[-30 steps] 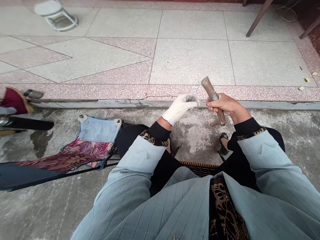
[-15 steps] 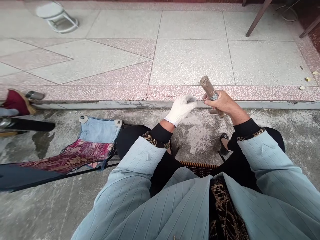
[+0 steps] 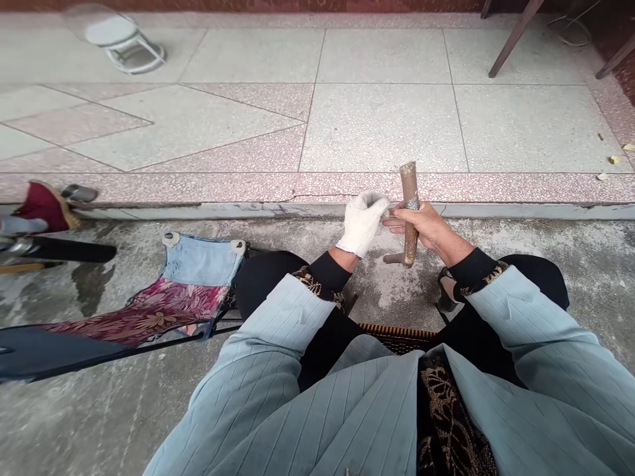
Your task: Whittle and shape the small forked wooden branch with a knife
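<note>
My right hand (image 3: 429, 221), bare, is closed around the middle of a short forked wooden stick (image 3: 409, 178). The stick stands nearly upright in view, its cut end pointing away and a side stub low on the left. Thin grey wire (image 3: 411, 204) is wound around it just above my thumb. My left hand (image 3: 366, 218), in a white knitted glove, is pinched close beside the stick's left side. A thin strand seems to run from the winding to its fingertips; the fingers partly hide it.
A low folding chair (image 3: 203, 261) with denim and floral cloth stands to my left. Beyond it are another person's red shoe (image 3: 47, 206) and a dark tube-like object (image 3: 74, 251). A raised tiled step (image 3: 238, 188) runs ahead, with a white stool (image 3: 133, 49) farther back.
The stick has turned from a leftward lean to nearly upright, its lower end and side stub now showing. My right hand has moved slightly left and down; my left stays pinched near it.
</note>
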{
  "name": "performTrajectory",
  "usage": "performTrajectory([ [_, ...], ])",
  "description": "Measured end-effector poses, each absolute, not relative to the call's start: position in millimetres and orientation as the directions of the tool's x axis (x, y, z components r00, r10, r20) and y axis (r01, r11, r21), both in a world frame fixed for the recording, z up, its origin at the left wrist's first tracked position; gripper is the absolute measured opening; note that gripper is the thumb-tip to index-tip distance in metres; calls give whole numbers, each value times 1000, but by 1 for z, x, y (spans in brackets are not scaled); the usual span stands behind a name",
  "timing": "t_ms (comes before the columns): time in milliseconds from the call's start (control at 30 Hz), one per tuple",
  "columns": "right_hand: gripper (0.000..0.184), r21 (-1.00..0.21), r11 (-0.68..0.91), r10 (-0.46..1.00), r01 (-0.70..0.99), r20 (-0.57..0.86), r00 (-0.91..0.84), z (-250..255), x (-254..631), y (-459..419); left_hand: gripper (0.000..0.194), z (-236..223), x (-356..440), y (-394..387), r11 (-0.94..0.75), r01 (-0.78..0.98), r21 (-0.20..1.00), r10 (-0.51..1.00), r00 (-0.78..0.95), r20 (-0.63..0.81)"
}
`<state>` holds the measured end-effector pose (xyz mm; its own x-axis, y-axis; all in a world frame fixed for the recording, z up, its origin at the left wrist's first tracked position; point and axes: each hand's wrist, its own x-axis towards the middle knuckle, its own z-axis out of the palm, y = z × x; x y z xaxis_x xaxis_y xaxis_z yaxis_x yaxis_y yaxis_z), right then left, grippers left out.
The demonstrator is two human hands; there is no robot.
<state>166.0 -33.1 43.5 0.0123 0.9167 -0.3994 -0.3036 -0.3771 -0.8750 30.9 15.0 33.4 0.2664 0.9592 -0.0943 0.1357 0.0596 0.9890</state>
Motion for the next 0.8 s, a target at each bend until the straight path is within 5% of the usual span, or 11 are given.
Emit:
performTrajectory([
  [267,34,-951,-216,973,-223,-227,27,47,180,-30,23,35,33,10,207,-74,976,930,325,-173],
  [500,30,-964,-257,965,-73,-260,30,45,192,-23,25,40,26,14,263,-115,958,838,519,-168],
  [800,21,-949,-313,936,25,-313,-160,47,203,-23,29,36,22,30,186,142,972,801,550,-234],
])
